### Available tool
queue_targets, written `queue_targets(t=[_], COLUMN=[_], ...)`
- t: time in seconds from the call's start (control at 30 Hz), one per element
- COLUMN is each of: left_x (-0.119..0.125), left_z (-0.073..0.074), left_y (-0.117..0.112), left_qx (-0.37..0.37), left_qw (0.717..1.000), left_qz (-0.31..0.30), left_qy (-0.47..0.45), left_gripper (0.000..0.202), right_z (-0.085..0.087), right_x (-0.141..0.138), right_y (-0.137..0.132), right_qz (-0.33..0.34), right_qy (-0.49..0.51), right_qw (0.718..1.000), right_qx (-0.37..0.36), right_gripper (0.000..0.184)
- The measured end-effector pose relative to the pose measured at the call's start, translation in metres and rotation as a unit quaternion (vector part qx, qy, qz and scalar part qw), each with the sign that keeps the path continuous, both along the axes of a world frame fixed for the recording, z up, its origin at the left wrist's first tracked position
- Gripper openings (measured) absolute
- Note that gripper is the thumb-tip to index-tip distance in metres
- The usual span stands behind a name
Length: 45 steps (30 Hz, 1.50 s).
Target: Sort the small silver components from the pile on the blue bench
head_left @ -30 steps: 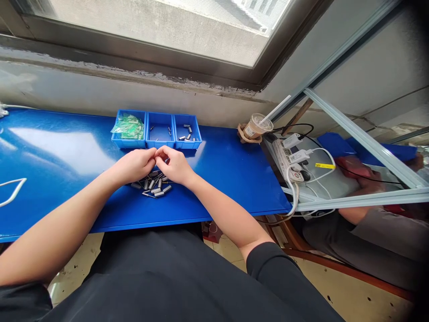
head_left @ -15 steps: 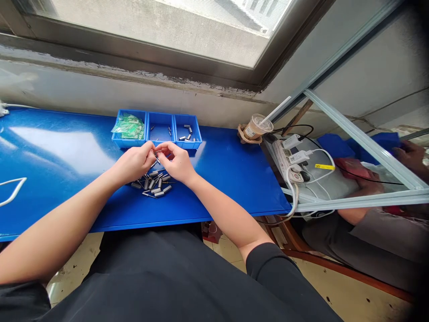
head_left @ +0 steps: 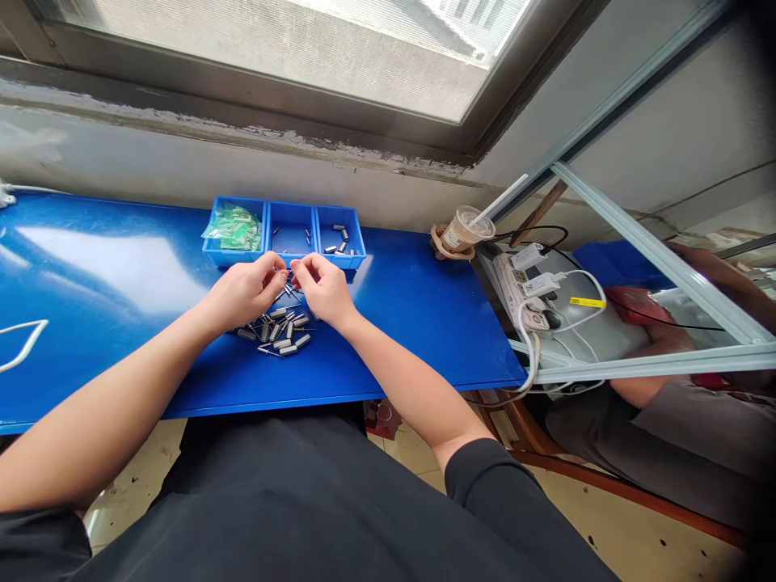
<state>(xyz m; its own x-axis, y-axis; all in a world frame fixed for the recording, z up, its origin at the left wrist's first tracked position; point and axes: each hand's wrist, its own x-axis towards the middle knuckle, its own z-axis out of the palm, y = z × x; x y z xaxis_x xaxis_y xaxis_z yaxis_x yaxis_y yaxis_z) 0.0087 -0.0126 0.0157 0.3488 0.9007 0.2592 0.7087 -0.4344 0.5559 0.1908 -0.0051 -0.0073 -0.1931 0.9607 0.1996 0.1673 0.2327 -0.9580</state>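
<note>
My left hand (head_left: 246, 289) and my right hand (head_left: 324, 288) are close together over the blue table, a small gap between their fingertips. Thumb and fingers of each are pinched; what lies in them is too small to make out. Just below is a pile of small silver cylindrical parts with thin rods (head_left: 286, 330), partly hidden by my left hand. Beyond my fingers stands a blue three-compartment bin (head_left: 291, 212). Its left compartment holds green pieces in a clear bag (head_left: 234, 228), the middle a few thin dark pieces, the right several small metal cylinders (head_left: 343, 234).
A drink cup with a straw (head_left: 461, 230) sits in a cardboard holder at the table's back right. Beyond the right edge are a power strip (head_left: 521, 291) with cables and a metal frame (head_left: 655, 250). Another person's arm (head_left: 660, 352) shows behind the frame. A white cable (head_left: 27, 346) lies at left.
My fingertips have moved slightly apart, the right hand's thumb and fingers drawing closer together. The pile and bin look the same. The other person's arm at far right has shifted.
</note>
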Motion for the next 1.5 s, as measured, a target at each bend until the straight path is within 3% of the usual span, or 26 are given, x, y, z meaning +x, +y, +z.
queue_targets(t=[0.3, 0.63, 0.8, 1.03, 1.17, 1.3, 1.5], left_x=[-0.0033, -0.0069, -0.0053, -0.0016, -0.0026, -0.0037, -0.0031], left_z=[-0.0081, -0.0101, -0.0067, -0.0015, -0.0031, -0.0045, -0.0062], left_y=[0.0049, 0.0082, 0.006, 0.0007, 0.0017, 0.0019, 0.0006], left_qx=[0.038, 0.044, 0.059, 0.055, 0.063, 0.068, 0.058], left_qw=[0.999, 0.997, 0.997, 0.997, 0.996, 0.996, 0.997], left_qz=[0.008, 0.052, 0.05, 0.048, 0.047, 0.039, 0.031], left_qy=[0.007, 0.047, 0.026, -0.019, -0.032, -0.046, -0.037], left_gripper=[0.034, 0.039, 0.044, 0.034, 0.039, 0.037, 0.03], right_z=[-0.0021, -0.0008, -0.0016, -0.002, 0.0002, -0.0003, -0.0051], right_x=[-0.0006, -0.0008, -0.0016, -0.001, 0.0, 0.0006, -0.0019], right_y=[0.0013, -0.0034, -0.0026, -0.0024, -0.0037, -0.0016, 0.001], right_qz=[0.003, 0.038, 0.038, 0.03, 0.045, 0.013, 0.001], right_qy=[-0.003, -0.01, -0.02, -0.028, -0.059, -0.085, 0.004], right_qw=[1.0, 0.999, 0.998, 0.999, 0.996, 0.991, 1.0], right_qx=[-0.025, 0.031, 0.045, 0.021, 0.057, 0.103, 0.03], right_gripper=[0.049, 0.029, 0.025, 0.024, 0.028, 0.028, 0.027])
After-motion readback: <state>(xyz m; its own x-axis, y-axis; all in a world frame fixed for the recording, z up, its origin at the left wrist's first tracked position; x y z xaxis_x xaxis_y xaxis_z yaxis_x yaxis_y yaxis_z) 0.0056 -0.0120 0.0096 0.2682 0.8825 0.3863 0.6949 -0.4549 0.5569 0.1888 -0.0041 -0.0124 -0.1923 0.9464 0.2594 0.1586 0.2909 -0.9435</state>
